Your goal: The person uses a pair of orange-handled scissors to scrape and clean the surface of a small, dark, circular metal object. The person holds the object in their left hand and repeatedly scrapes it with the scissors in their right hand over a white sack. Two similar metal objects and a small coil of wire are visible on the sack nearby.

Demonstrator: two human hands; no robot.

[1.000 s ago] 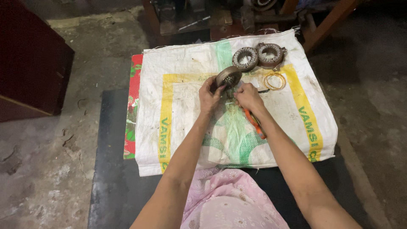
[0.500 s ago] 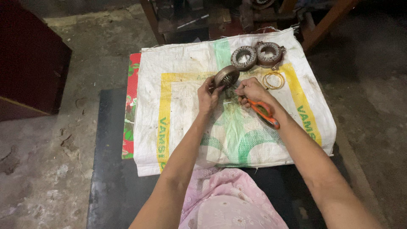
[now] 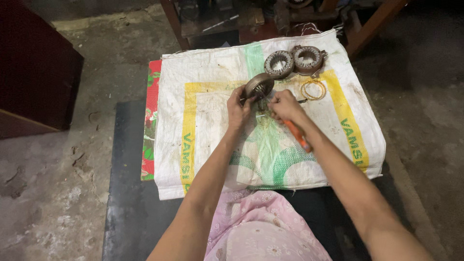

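Over the white woven sack (image 3: 208, 87) on the floor, my left hand (image 3: 239, 107) grips by its rim a round grey metal stator ring (image 3: 259, 86), likely heavy and rigid, while my right hand (image 3: 284, 106) clasps an orange-handled tool (image 3: 298, 136) at its windings.

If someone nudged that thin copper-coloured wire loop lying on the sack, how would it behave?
The wire loop looks thin and hollow, so it is probably light and slides easily on the woven sack. Lying flat, it seems unlikely to roll; it may flex when lifted.
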